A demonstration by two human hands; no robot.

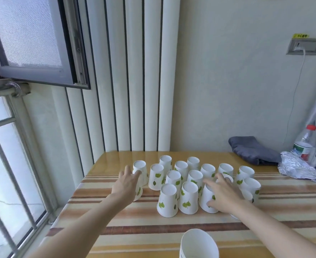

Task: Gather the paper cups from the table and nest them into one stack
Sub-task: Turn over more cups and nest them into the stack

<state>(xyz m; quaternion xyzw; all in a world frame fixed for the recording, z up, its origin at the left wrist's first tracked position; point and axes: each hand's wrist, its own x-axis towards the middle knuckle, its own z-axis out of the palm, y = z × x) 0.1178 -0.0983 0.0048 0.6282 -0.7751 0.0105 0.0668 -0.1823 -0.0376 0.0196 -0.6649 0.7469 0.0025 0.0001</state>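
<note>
Several white paper cups with green leaf prints (188,197) stand upside down in a cluster on the striped table (153,231). My left hand (126,185) reaches over a cup at the cluster's left edge (139,190), fingers spread on its top. My right hand (222,194) rests with fingers spread on a front-row cup (207,199), thumb against its side. A nested stack of cups (199,244) stands upside down at the near edge, between my forearms.
A folded grey cloth (254,150), crumpled foil (302,171) and a plastic bottle (305,144) sit at the table's back right. A white radiator (134,81) and a wall stand behind the table; an open window (32,40) is at the left.
</note>
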